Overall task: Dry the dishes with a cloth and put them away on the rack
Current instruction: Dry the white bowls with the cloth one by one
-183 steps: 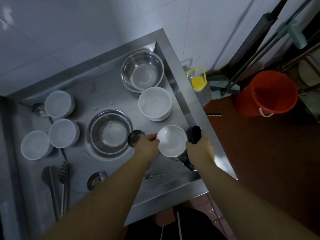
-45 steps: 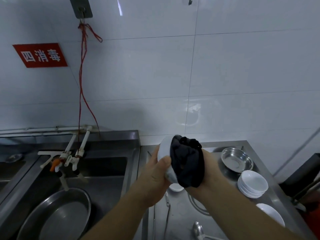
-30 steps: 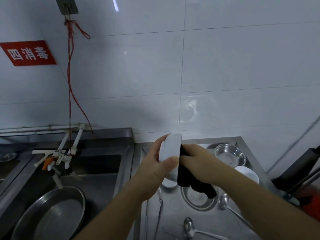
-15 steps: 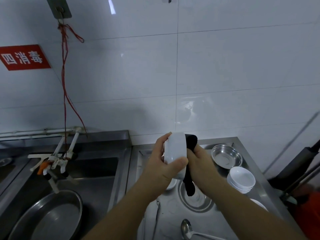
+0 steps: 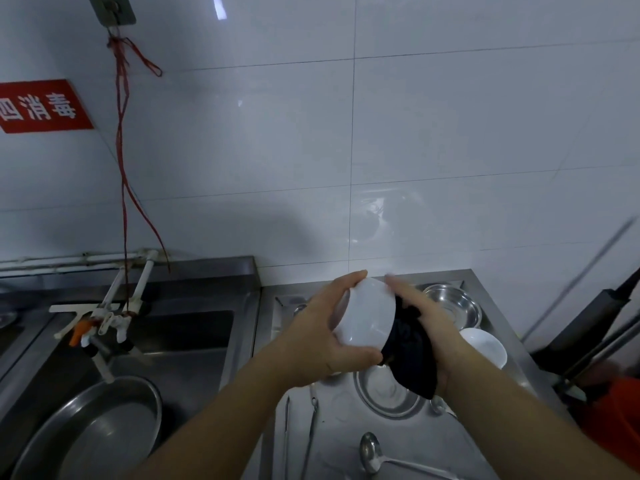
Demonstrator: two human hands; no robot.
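left hand (image 5: 320, 336): grips white bowl (image 5: 365, 315) sideways above tabletop (image 5: 341, 441)
right hand (image 5: 427, 322): clutches dark cloth (image 5: 410, 355), pressed against bowl's mouth

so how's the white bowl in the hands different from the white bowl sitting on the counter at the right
The held white bowl is up in the air, gripped by the left hand; the counter white bowl rests on the steel counter, untouched.
The held white bowl is tipped on its side; the counter white bowl sits upright, opening up.
The right hand presses a dark cloth against the held one; nothing touches the other.
Both are plain glossy white.
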